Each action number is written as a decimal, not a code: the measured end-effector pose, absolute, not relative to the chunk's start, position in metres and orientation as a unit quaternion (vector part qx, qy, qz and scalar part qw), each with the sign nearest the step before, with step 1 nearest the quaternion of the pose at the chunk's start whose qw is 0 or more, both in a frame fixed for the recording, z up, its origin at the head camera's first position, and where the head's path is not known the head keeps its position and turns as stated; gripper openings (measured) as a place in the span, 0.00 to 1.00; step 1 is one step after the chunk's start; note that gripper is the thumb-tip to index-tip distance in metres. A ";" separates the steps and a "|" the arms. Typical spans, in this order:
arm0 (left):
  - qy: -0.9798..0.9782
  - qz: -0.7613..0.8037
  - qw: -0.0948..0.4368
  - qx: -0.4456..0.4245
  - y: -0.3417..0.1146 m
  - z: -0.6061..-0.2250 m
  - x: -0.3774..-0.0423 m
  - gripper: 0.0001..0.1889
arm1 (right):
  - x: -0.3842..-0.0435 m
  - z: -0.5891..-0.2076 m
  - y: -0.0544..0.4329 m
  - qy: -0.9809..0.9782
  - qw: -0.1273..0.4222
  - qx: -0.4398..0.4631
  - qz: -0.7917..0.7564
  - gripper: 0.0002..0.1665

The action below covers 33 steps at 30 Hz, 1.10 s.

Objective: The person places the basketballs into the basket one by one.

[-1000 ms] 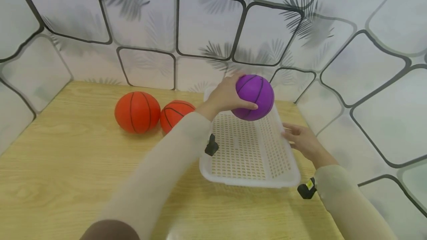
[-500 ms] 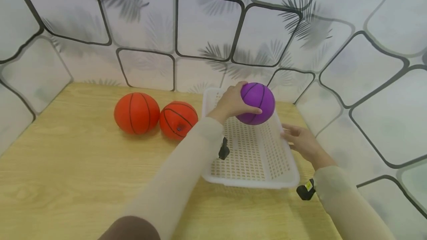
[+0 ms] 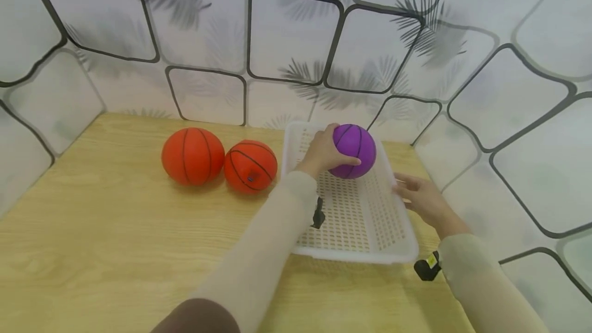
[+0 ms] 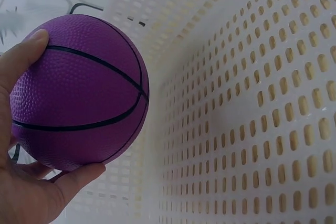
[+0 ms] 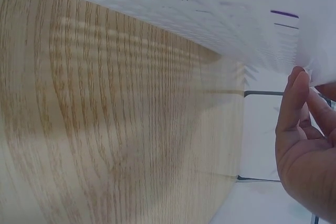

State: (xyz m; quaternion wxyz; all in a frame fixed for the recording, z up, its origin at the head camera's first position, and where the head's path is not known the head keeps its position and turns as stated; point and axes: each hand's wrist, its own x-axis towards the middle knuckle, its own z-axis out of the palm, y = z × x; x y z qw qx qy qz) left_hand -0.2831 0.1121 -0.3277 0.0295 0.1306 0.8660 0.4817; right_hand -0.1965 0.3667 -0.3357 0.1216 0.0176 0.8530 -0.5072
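A purple mini basketball (image 3: 355, 149) with black lines is gripped by my left hand (image 3: 322, 153), held over the far half of a white plastic basket (image 3: 404, 243). In the left wrist view, thumb and fingers curve round the ball (image 4: 84, 87), close over the slotted basket floor (image 4: 236, 108). At the basket's right side, my right hand (image 3: 423, 197) pinches the rim. The right wrist view shows its fingertips (image 5: 298, 77) at the rim's edge, with part of the hand cut off by the frame.
Two orange-red mini basketballs, a larger one (image 3: 192, 156) and a smaller one (image 3: 251, 167), sit left of the basket on the wooden table (image 3: 115, 240). Patterned walls (image 3: 291, 35) close off the back and both sides.
My left hand has moved right and then lowered the purple basketball toward the basket. More of the smaller orange-red ball shows from behind the arm. The right hand has stayed at the rim.
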 end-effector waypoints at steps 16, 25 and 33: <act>0.870 0.473 0.067 0.120 0.116 -0.348 -0.286 0.56 | -0.196 -0.337 0.370 0.849 0.121 0.023 -0.515 0.35; 0.881 0.449 0.078 0.128 0.117 -0.349 -0.286 0.57 | -0.197 -0.338 0.371 0.847 0.123 0.025 -0.517 0.35; 0.884 0.442 0.087 0.121 0.115 -0.347 -0.285 0.59 | -0.197 -0.340 0.372 0.843 0.117 0.022 -0.525 0.35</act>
